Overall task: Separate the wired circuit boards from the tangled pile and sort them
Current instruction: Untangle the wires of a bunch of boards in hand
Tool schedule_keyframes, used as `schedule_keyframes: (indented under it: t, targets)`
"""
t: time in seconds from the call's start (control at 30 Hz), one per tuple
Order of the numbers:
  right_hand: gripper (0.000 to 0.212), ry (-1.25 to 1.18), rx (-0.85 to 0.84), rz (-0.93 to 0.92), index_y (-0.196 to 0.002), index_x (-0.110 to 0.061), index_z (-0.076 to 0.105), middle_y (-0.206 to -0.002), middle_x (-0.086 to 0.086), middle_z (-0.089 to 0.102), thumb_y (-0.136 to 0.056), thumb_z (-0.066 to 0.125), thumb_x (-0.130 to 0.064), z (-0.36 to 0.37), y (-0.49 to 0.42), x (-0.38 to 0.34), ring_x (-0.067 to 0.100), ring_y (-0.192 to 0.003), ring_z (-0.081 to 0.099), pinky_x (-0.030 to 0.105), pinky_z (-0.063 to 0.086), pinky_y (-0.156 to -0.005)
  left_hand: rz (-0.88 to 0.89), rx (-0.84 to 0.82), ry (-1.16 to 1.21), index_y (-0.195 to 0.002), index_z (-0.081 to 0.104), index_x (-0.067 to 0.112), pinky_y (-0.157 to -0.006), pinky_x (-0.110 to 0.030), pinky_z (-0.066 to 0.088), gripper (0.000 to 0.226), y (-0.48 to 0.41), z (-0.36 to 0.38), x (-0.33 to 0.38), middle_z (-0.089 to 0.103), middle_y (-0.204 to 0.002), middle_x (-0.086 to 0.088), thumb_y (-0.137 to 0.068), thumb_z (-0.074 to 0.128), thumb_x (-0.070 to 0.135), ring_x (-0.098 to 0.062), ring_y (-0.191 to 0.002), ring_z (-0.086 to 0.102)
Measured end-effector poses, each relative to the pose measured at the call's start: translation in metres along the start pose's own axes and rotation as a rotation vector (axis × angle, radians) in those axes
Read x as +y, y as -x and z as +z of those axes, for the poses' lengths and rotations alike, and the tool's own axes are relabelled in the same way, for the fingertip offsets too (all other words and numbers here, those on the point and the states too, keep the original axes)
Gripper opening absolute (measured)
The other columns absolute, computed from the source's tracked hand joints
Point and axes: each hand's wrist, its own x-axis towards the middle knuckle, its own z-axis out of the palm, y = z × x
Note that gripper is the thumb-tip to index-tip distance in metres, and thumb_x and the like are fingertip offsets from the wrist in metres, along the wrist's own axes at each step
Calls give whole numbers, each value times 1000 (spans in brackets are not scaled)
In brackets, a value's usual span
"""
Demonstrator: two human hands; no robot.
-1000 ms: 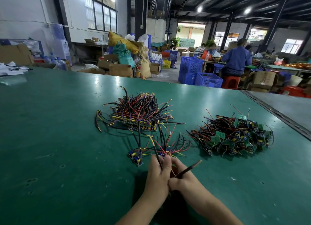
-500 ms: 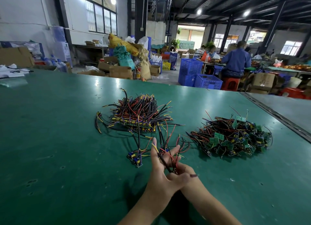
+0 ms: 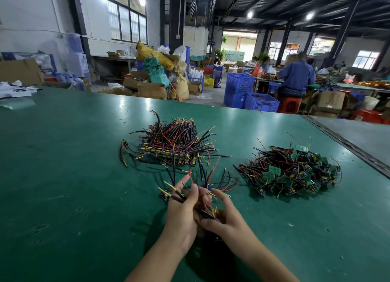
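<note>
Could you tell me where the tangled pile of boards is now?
In the head view, the tangled pile lies on the green table, right of the aligned stack and beyond the right hand.

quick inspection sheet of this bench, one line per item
surface: green table, scuffed and dented
job's things: aligned stack of wired boards left; tangled pile right
clutter: white papers at far left edge
grippers: left hand and right hand both grip a small wired bundle, fingers curled
cables: red, black, yellow wires fan from that stack toward the hands
surroundings: blue crates, cardboard boxes, seated person in blue
</note>
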Motion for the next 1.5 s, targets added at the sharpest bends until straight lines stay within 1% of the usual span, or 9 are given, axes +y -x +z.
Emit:
schedule_keyframes:
  t: [0.1,0.2,0.6,0.7,0.9,1.03,1.17,1.3,1.5]
  targets:
    - [58,-19,17,-27,-132,-25,42,-101,16,72,-85,69,-4,0,1,-1,17,-89,66,38,53,-86,-10,-23,51,-120,50,14,-58,-27,58,27,-2,-1,4,62,-62,-5,-94,46,19,-14,-54,60]
    - [49,56,80,-63,-124,-21,46,-78,-4,72,-86,71,-3,2,1,1,3,-69,61,17,47,-66,-11,-15,80,-116,49,13,-60,-26,55,34,-6,-5,5,52,-58,0,-86,49,31,-9,-51,52]
    - [34,528,6,-203,-107,-31,66,-85,-4,69,-81,66,-52,7,7,-7,0,-70,60,23,49,-70,-141,84,154,-78,46,19,-30,-17,15,25,-9,-10,20,18,-44,9,-74,65,34,-4,-33,15]
    - [55,619,44,-323,-116,-30,61,-103,-17,59,-72,66,-62,10,6,-5,-2,-91,56,14,44,-80,-126,91,201,-73,46,16,-29,-18,17,24,-9,-13,23,18,-41,10,-75,65,30,-4,-32,16]
    - [31,742,58,-539,-113,-29,63,-93,-11,71,-83,64,-36,14,7,-2,5,-77,64,26,54,-69,-165,98,375,-74,53,7,-35,-18,29,23,-14,-22,20,24,-41,7,-79,60,29,-6,-34,25]
    - [22,641,135,-570,-103,-30,69,-83,-21,69,-82,65,-29,11,1,-5,-3,-71,64,18,54,-65,-169,96,362,-91,58,10,-62,-33,54,40,-21,-24,21,61,-63,-8,-77,61,47,-21,-58,62]
    - [20,617,438,-535,-91,-31,72,-61,-16,63,-77,76,-17,-18,-18,-16,-4,-56,58,4,41,-56,-43,153,145,-120,44,19,-80,-38,50,56,-26,-23,17,67,-105,-17,-81,51,58,-28,-96,66]
    - [14,788,679,-371,-97,-24,74,-76,-1,74,-83,76,-23,-76,-52,-45,7,-56,61,20,46,-54,310,339,-601,-123,43,14,-69,-33,46,32,-27,-28,0,60,-96,-2,-96,55,27,-17,-80,59]
    - [23,1312,667,-134,-114,-22,63,-84,5,73,-93,62,-31,-156,-88,-68,25,-65,60,25,42,-51,388,405,-1148,-123,47,10,-86,-36,39,46,-29,-28,-10,51,-108,-1,-83,70,16,-20,-103,42]
